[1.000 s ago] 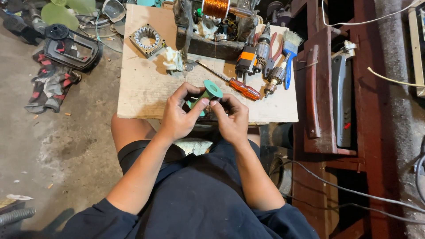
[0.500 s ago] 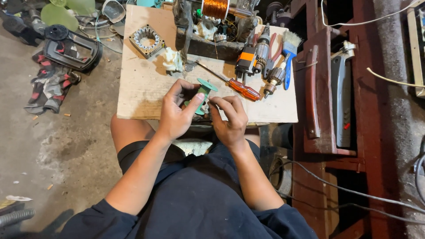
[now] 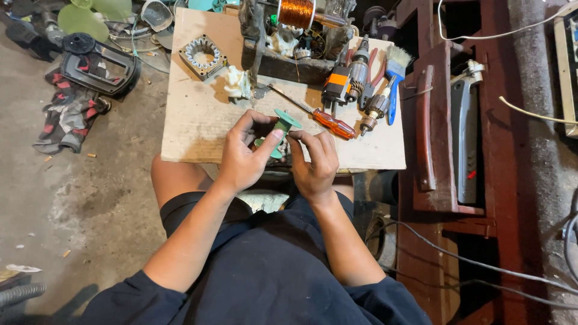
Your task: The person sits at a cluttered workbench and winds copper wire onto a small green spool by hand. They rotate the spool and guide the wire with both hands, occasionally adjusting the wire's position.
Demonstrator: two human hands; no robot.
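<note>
Far left on the concrete floor lies a black fan guard (image 3: 96, 63) beside a red and grey rag (image 3: 69, 117). On to the wooden board (image 3: 192, 129), where a ringed metal stator (image 3: 203, 55) sits near the top-left corner with a crumpled white lump (image 3: 237, 83) just beside it. At the near edge, the left hand (image 3: 244, 157) curls around a green plastic spool (image 3: 282, 127), thumb pressed to its stem, fingers closed on it. The right hand (image 3: 314, 164) meets it from the other side, fingertips pinching the same spool. Just beyond, an orange-handled screwdriver (image 3: 332, 124) lies slantwise; a copper wire coil (image 3: 296, 12) crowns the winding rig, and a blue brush (image 3: 394, 81) rests at the right.
</note>
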